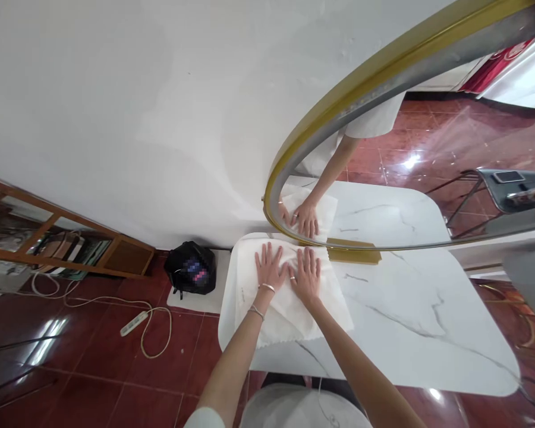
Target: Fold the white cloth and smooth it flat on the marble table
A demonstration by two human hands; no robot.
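Observation:
A white cloth [289, 309] lies spread over the left part of a white marble-patterned table [410, 321]. My left hand [270, 267] rests flat on the cloth with fingers apart, a ring and two bracelets on it. Beside it, touching, my right hand [305, 274] presses flat on the cloth too, fingers spread. Neither hand grips anything. Both palms sit near the cloth's far edge, close to the mirror.
A large round gold-framed mirror [339, 101] leans on the wall behind the table and reflects my hands. A black bag [191, 270] sits on the red tiled floor at left, near a power strip [134, 323] with cable and a low wooden shelf [66, 246].

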